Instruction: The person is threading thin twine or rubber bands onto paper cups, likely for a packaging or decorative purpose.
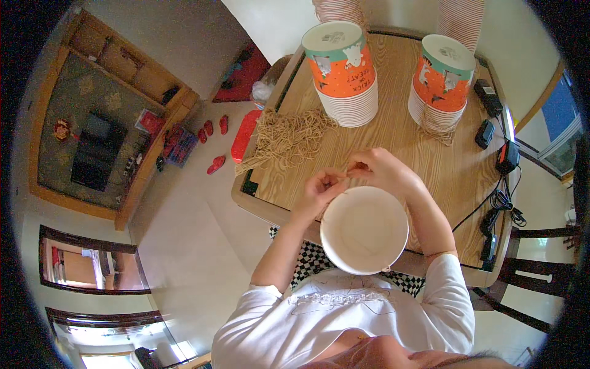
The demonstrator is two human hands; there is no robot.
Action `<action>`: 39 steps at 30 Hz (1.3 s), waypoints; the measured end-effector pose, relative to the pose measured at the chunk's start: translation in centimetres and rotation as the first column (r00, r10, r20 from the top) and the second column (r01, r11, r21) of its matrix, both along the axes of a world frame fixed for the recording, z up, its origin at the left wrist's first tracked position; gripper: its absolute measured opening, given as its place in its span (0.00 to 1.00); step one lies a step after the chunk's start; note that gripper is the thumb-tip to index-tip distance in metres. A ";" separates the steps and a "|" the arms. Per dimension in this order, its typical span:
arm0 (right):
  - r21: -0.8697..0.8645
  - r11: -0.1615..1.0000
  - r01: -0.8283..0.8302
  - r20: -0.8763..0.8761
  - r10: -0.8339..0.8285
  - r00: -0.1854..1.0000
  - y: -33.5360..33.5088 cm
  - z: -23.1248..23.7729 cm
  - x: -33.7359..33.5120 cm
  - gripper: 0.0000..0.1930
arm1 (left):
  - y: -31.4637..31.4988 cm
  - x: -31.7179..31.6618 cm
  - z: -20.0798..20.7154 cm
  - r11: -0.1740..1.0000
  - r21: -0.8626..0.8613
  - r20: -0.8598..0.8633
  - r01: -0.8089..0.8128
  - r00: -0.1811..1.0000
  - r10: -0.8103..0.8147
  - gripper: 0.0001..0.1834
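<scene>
A white-lined paper bucket rests against my front at the table's near edge, its open mouth facing up. At the bucket's far rim, my left hand is closed in a pinch. My right hand is closed close beside it, fingers bent. Whatever sits between my fingertips is too small and hidden to name. A short bit of string shows at the bucket's near rim. Beyond my left hand lies a loose heap of tan twine on the wooden table.
Two upside-down stacks of orange-and-green buckets, a left stack and a right stack, stand on the table's far side. Black adapters and cables line the right edge. A dark chair stands at the right; a red stool is beyond the left edge.
</scene>
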State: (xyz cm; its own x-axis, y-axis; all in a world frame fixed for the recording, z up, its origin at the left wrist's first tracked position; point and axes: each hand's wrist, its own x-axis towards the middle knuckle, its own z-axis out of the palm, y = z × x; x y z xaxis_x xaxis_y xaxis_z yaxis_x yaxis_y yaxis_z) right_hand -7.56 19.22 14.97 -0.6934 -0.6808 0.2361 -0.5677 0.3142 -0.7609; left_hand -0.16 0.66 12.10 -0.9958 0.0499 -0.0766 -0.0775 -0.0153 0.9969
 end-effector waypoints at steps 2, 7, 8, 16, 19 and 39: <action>0.028 1.000 -0.006 -0.001 0.006 1.000 -0.1 -0.4 -0.2 0.07 | -0.7 0.5 1.4 0.984 0.174 0.094 0.027 0.995 -0.044 0.07; 0.157 0.984 -0.089 0.076 0.077 0.994 -0.7 -1.3 -0.7 0.08 | -2.5 0.2 0.0 0.993 -0.008 0.061 0.116 0.991 -0.115 0.07; 0.157 0.984 -0.087 0.075 0.076 0.994 -0.8 -1.5 -0.8 0.08 | -2.5 0.0 -0.4 0.989 -0.069 0.007 0.131 0.991 -0.130 0.07; 0.154 0.983 -0.105 0.106 0.089 0.990 -1.1 -1.9 -0.9 0.08 | -2.3 -0.2 -2.8 0.964 -0.145 -0.165 0.224 0.955 -0.247 0.05; 0.173 0.980 -0.095 0.071 0.084 0.994 -1.1 -2.1 -0.9 0.08 | -1.6 -0.2 -2.0 0.949 -0.252 -0.185 0.191 0.953 -0.241 0.06; 0.132 0.986 -0.099 -0.012 0.101 0.995 -1.2 -2.4 -0.5 0.09 | -1.5 0.3 -1.5 0.981 0.113 0.130 0.158 0.976 -0.172 0.04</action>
